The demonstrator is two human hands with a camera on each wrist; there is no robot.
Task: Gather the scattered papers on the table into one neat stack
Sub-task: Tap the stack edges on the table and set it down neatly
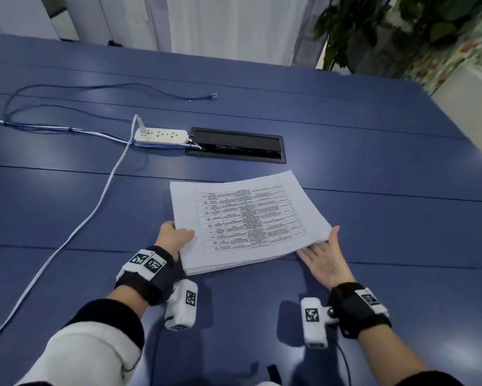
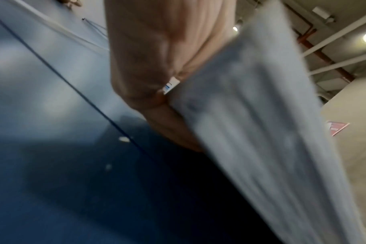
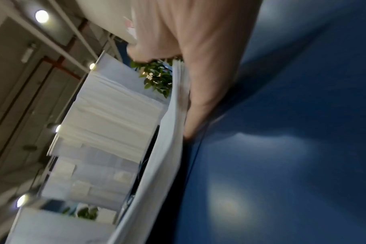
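Observation:
A stack of white papers [image 1: 248,218], its top sheet printed with a table, lies on the blue table [image 1: 373,129] in front of me. My left hand [image 1: 175,236] grips the stack's near left edge, thumb on top of the sheets. My right hand [image 1: 323,257] is flat with the palm turned up and straight fingers against the stack's near right corner, some of them slipped beneath it. In the left wrist view the stack's edge [image 2: 261,132] runs blurred past my left hand [image 2: 157,57]. The right wrist view shows the stack [image 3: 167,132] bowed slightly off the table beside my right hand [image 3: 203,66].
Beyond the stack, a black cable hatch [image 1: 235,144] is set into the table, with a white power strip [image 1: 161,135] to its left. A white cord [image 1: 94,210] runs from the strip toward the near left edge. Blue cable [image 1: 94,89] loops farther back. A plant [image 1: 373,32] stands at the far right.

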